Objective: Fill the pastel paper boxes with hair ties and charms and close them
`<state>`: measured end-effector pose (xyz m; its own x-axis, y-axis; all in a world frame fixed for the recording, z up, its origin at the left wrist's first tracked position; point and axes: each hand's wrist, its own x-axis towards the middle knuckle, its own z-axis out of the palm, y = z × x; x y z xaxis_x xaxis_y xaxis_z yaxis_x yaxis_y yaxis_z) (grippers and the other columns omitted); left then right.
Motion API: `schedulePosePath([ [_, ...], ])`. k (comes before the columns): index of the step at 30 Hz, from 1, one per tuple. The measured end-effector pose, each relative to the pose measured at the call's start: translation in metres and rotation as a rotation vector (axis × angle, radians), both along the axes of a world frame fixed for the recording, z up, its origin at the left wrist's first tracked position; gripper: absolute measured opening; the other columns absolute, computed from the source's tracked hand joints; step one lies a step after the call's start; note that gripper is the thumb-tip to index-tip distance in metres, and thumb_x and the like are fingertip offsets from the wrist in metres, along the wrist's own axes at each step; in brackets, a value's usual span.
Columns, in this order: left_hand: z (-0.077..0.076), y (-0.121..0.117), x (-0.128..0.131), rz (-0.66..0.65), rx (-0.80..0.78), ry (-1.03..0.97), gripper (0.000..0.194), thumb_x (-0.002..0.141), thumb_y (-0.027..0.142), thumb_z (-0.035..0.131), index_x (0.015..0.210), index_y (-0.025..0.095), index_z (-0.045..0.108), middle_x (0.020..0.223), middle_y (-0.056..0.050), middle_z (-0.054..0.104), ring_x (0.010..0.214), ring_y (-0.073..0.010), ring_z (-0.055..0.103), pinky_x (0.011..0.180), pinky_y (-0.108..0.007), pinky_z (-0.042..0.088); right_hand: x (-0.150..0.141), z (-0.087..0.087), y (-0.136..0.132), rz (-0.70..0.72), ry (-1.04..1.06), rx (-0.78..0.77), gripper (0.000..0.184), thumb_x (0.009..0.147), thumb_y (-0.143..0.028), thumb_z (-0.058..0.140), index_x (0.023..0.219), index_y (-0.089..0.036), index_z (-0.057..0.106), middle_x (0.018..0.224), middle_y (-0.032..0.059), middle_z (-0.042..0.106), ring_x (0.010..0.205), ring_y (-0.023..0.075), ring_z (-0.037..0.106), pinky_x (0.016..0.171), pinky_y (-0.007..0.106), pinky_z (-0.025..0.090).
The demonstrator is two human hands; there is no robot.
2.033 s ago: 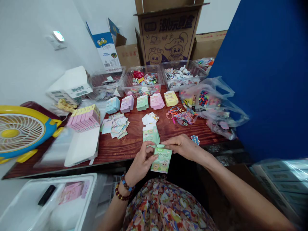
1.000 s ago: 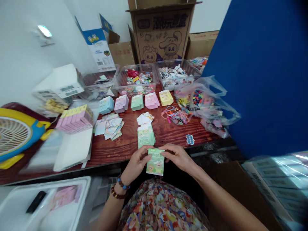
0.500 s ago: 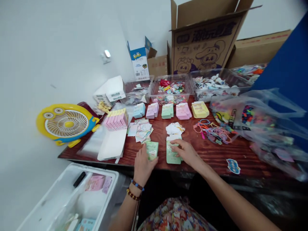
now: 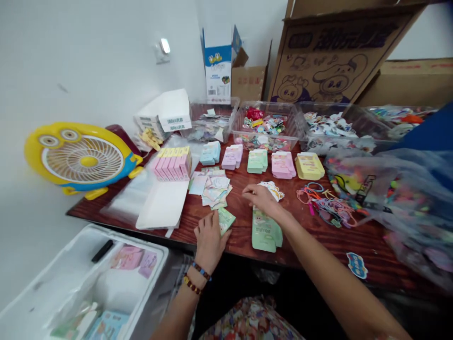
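Note:
My left hand point(image 4: 208, 236) is closed round a small green printed box point(image 4: 226, 220) near the table's front edge; the box sits tilted between thumb and fingers. My right hand point(image 4: 262, 197) hovers with its fingertips pressed together, and whatever they might hold is hidden. Below that hand lie flat green cartons point(image 4: 265, 234), unfolded and partly covered by the wrist. Just behind it, white die-cut stickers point(image 4: 274, 190) form a small pile, partly hidden. Pastel paper cards point(image 4: 214, 189) are heaped beyond my left hand.
Behind stand stacks of folded cartons, including a pink stack point(image 4: 283, 164), and clear bins point(image 4: 265, 125) of trinkets. Cords point(image 4: 329, 205) and plastic bags point(image 4: 396, 189) lie right. A yellow fan point(image 4: 88, 160), pink boxes point(image 4: 173, 165) and a foam box point(image 4: 155, 257) are left.
My right hand has lifted off the flat green cartons and moved back toward the stickers. The small green box in my left hand has turned askew. The camera view has shifted.

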<state>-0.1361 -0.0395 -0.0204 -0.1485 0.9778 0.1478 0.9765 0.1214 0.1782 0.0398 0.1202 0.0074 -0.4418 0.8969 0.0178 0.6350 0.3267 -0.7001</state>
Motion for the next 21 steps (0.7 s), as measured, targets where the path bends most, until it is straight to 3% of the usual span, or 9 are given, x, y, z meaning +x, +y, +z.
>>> schedulePosePath([
  [3,0.003,0.012,0.010,0.006,-0.002,0.021,0.066,0.090,0.043,0.058,0.144,0.010,0.039,0.135,-0.019,0.053,0.113,-0.0342,0.049,0.089,-0.048,0.044,0.048,-0.003,-0.020,-0.007,-0.112,0.002,0.018,0.086,-0.031,0.057,0.087,-0.018,0.069,0.086,0.0045,0.069,0.074,0.0173,0.063,0.067,0.027,0.042],
  [5,0.005,0.021,0.016,0.027,0.004,0.024,0.066,0.091,0.045,0.057,0.144,0.010,0.038,0.136,-0.020,0.052,0.113,-0.0351,0.049,0.088,-0.049,0.044,0.069,-0.004,-0.036,0.020,-0.236,-0.002,0.023,0.084,-0.037,0.062,0.097,-0.019,0.068,0.099,0.0061,0.068,0.084,0.0202,0.063,0.069,0.028,0.041],
  [8,0.009,0.032,0.025,0.047,-0.007,-0.019,0.068,0.090,0.045,0.058,0.145,0.012,0.036,0.140,-0.021,0.048,0.117,-0.0372,0.048,0.089,-0.052,0.045,0.077,-0.006,-0.055,0.011,-0.436,-0.006,0.047,0.078,-0.046,0.071,0.116,-0.021,0.060,0.119,0.0092,0.059,0.091,0.0242,0.064,0.066,0.029,0.039],
  [11,0.012,0.030,0.031,0.035,-0.014,-0.106,0.073,0.088,0.044,0.061,0.147,0.012,0.034,0.145,-0.022,0.043,0.122,-0.0396,0.045,0.092,-0.056,0.044,0.070,-0.009,-0.061,-0.030,-0.500,-0.012,0.051,0.075,-0.046,0.073,0.116,-0.021,0.056,0.122,0.0100,0.055,0.093,0.0258,0.063,0.062,0.028,0.035],
  [14,0.014,0.018,0.035,0.013,0.120,-0.189,0.068,0.089,0.039,0.060,0.148,0.014,0.033,0.148,-0.022,0.039,0.128,-0.0401,0.039,0.097,-0.060,0.041,0.068,-0.010,-0.056,-0.060,-0.411,-0.005,0.039,0.077,-0.040,0.073,0.106,-0.021,0.056,0.115,0.0071,0.059,0.091,0.0226,0.062,0.061,0.026,0.033],
  [17,0.019,0.009,0.041,-0.087,0.273,-0.384,0.056,0.092,0.036,0.057,0.143,0.018,0.041,0.143,-0.018,0.044,0.130,-0.0345,0.039,0.105,-0.057,0.036,0.077,-0.006,-0.049,-0.050,-0.258,0.003,0.019,0.079,-0.031,0.070,0.090,-0.020,0.057,0.093,0.0019,0.064,0.080,0.0178,0.060,0.062,0.025,0.032],
  [19,0.024,0.011,0.046,-0.184,0.269,-0.622,0.049,0.093,0.037,0.056,0.138,0.019,0.047,0.139,-0.016,0.050,0.130,-0.0297,0.043,0.110,-0.052,0.033,0.086,0.000,-0.047,-0.029,-0.113,-0.022,0.013,0.080,-0.028,0.067,0.081,-0.020,0.057,0.078,-0.0013,0.062,0.072,0.0155,0.056,0.062,0.025,0.032],
  [21,0.031,0.018,0.053,-0.279,0.144,-0.950,0.050,0.092,0.041,0.058,0.136,0.019,0.049,0.137,-0.014,0.053,0.129,-0.0270,0.047,0.110,-0.046,0.036,0.093,0.010,-0.050,-0.002,0.072,-0.058,0.014,0.081,-0.029,0.066,0.079,-0.019,0.057,0.072,-0.0031,0.059,0.068,0.0137,0.053,0.061,0.024,0.033],
])
